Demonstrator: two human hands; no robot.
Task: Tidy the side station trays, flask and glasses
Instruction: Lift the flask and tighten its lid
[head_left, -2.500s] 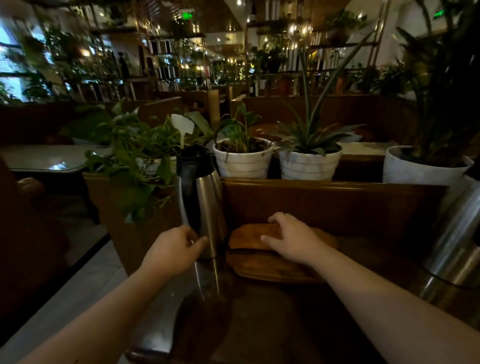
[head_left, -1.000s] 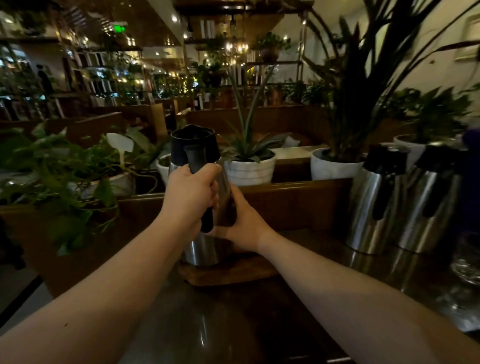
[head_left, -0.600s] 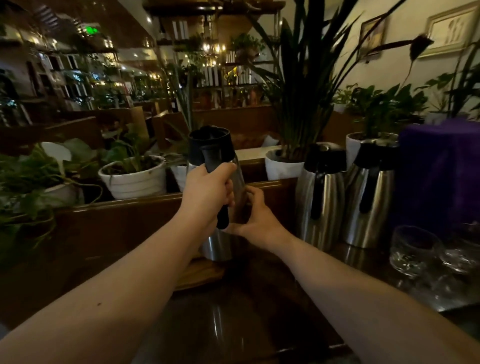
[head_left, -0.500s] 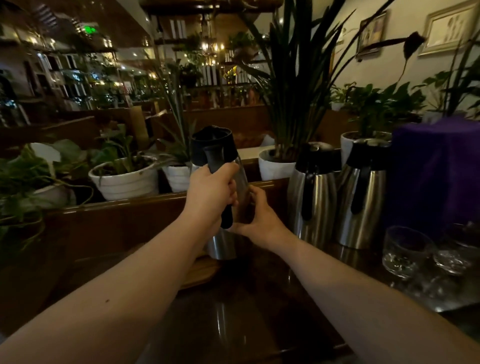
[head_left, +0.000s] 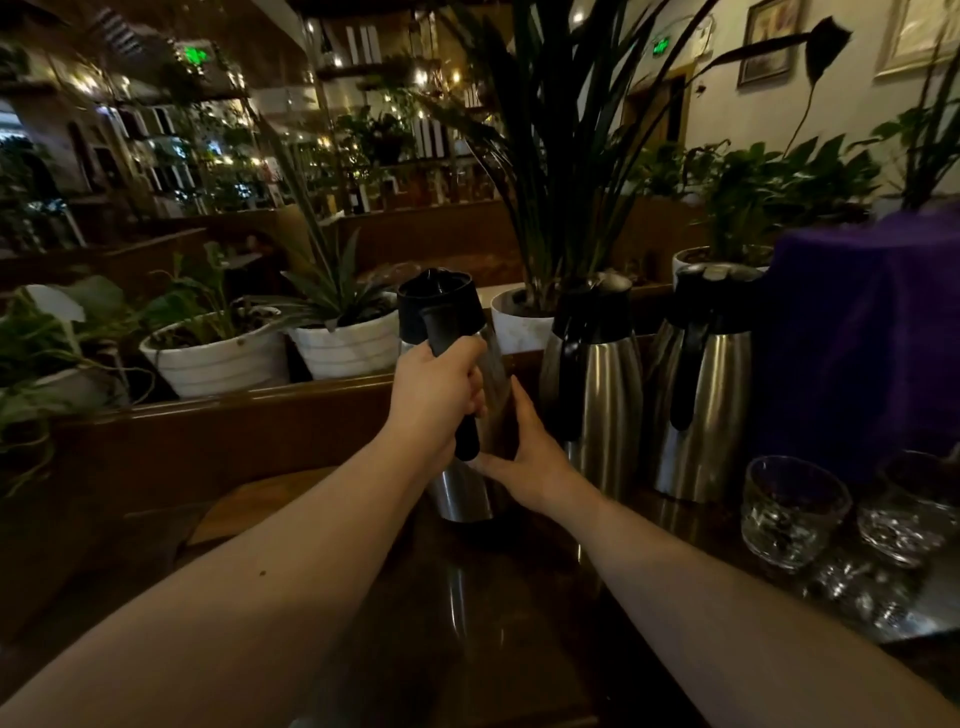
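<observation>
A steel flask (head_left: 460, 493) with a black lid and handle is in both my hands, its base just above or on the dark counter. My left hand (head_left: 434, 395) is wrapped around the black handle. My right hand (head_left: 524, 452) presses flat against the flask's lower right side. Two matching steel flasks (head_left: 597, 395) (head_left: 704, 395) stand just to its right. Wooden trays (head_left: 244, 512) lie stacked to the left, behind my left forearm. Clear glasses (head_left: 792, 509) (head_left: 914, 512) stand at the right.
A wooden ledge (head_left: 218, 410) with white plant pots (head_left: 218, 358) (head_left: 348, 345) runs behind the counter. A purple cloth-covered object (head_left: 872, 322) stands at the back right. More glassware sits low on a tray at the right edge (head_left: 878, 597).
The flask has been lifted off the wooden trays and carried right, close to the two other flasks. My right hand left the trays and now steadies the flask's side.
</observation>
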